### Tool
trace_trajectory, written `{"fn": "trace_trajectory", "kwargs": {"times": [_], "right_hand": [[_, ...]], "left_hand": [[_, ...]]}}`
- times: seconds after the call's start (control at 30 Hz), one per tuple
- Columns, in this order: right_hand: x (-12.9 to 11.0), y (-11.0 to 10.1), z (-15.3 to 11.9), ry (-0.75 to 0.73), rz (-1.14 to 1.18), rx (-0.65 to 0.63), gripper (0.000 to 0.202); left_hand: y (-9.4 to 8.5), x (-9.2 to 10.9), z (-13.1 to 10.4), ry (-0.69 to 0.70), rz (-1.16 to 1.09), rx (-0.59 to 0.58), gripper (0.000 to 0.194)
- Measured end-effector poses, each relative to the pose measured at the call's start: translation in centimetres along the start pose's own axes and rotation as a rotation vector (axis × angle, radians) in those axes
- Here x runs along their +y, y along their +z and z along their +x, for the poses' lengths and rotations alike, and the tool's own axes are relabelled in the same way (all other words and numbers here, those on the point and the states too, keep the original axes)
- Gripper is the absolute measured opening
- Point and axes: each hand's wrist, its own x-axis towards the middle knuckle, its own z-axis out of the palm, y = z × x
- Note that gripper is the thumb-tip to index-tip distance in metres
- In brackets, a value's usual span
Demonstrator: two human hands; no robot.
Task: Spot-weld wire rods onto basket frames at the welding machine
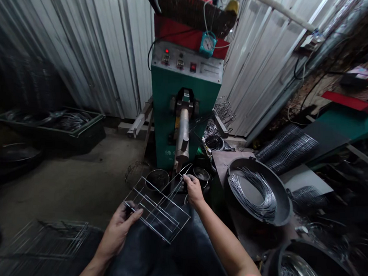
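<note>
A rectangular wire rack of thin steel rods is held tilted above my lap, below the metal arm of a green machine. My left hand grips the rack's left edge, thumb on top and fingers curled beneath. At the far side, just below and right of the arm's tip, my right hand pinches a bent wire between thumb and fingers. I cannot tell whether that wire is joined to the rack.
The green machine has a panel with a lit red lamp. Right of me, a black pan holds a bundle of wires, with another pan nearer. Wire racks are stacked low left. A green bin stands further back.
</note>
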Motion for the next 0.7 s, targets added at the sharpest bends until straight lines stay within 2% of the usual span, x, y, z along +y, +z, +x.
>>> {"fn": "trace_trajectory", "kwargs": {"times": [0.13,0.27,0.4,0.5,0.6,0.7], "right_hand": [[0.1,0.3,0.3,0.001,-0.013,0.006,0.033],[-0.1,0.8,0.7,-0.008,0.005,-0.002,0.034],[-0.9,0.1,0.0,0.074,-0.042,-0.039,0.036],[-1.8,-1.6,-2.4,0.107,-0.21,-0.19,0.039],[-2.3,-3.3,-5.6,0.055,-0.448,-0.396,0.036],[-2.1,-3.9,-7.7,-0.024,-0.61,-0.478,0.033]], "left_hand": [[0.0,0.5,0.0,-0.032,-0.01,0.014,0.047],[0.2,1.5,-0.1,-0.122,-0.061,-0.015,0.048],[0.4,1.7,-0.1,-0.139,-0.086,0.01,0.05],[0.5,1.1,0.1,-0.091,-0.082,0.029,0.049],[0.4,0.7,0.5,-0.022,-0.08,0.057,0.048],[0.3,0.8,0.8,-0.017,-0.094,0.06,0.049]]}}
